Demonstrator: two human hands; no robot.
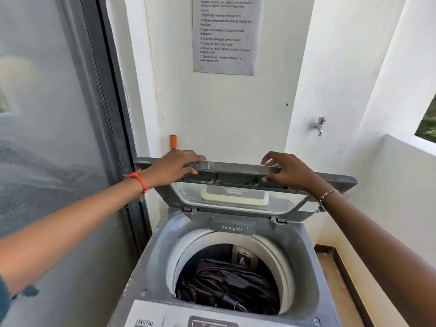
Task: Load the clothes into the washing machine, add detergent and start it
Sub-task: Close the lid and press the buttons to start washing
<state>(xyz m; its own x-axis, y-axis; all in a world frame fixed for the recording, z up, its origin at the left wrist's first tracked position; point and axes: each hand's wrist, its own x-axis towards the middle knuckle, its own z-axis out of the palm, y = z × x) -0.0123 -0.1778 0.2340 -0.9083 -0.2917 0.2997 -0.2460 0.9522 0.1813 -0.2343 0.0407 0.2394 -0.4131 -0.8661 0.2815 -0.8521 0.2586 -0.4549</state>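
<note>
From my seat, the loading step looks done or close to it: a heap of dark, crumpled clothes lies in the round pale-rimmed drum of the grey top-loading washing machine, low in the centre of the frame. The drum looks partly filled; I can see its wall above the pile at the back.

The grey folding lid with a clear window stands raised in the middle of the frame. My left hand is clamped over its top edge at the left, fingers curled across and thumb beneath. My right hand grips the same edge further right, thumb under, though the upper fingers look partly lifted.

The small grey flap marked "Detergent", just below the lid hinge, appears closed, and I cannot tell whether anything has gone into it. No detergent bottle or box shows anywhere.

I judge that what remains is the detergent, if not yet added, then lowering the lid and starting a cycle on the white control panel at the bottom edge, which is mostly cut off.
</note>
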